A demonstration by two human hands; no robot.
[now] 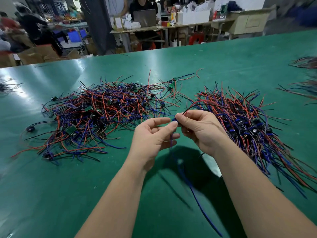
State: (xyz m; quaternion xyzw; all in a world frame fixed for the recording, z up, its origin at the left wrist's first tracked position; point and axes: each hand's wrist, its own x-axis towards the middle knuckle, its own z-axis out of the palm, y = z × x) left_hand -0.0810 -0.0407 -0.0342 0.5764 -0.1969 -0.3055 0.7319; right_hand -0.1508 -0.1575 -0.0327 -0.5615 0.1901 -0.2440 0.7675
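Above a smooth green tabletop (120, 177), the right hand (200, 131) pinches a small blue module (173, 120), its thin red and black leads (192, 105) arcing away. A limp blue wire (197, 198) trails down past the left hand (151, 138), whose fingers curl beside it; whether that grip holds it cannot be told. A tangled left pile (96, 114) and right pile (248, 121) of similar wires flank the hands.

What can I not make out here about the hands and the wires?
Head view, blue part: mostly covered by the fingers of the right hand, which pinches it; shape unclear.
Head view, blue wire: blurred as it hangs; whether the left hand grips it is unclear.
Head view, far wire pile: blurred, cut off by the right edge.
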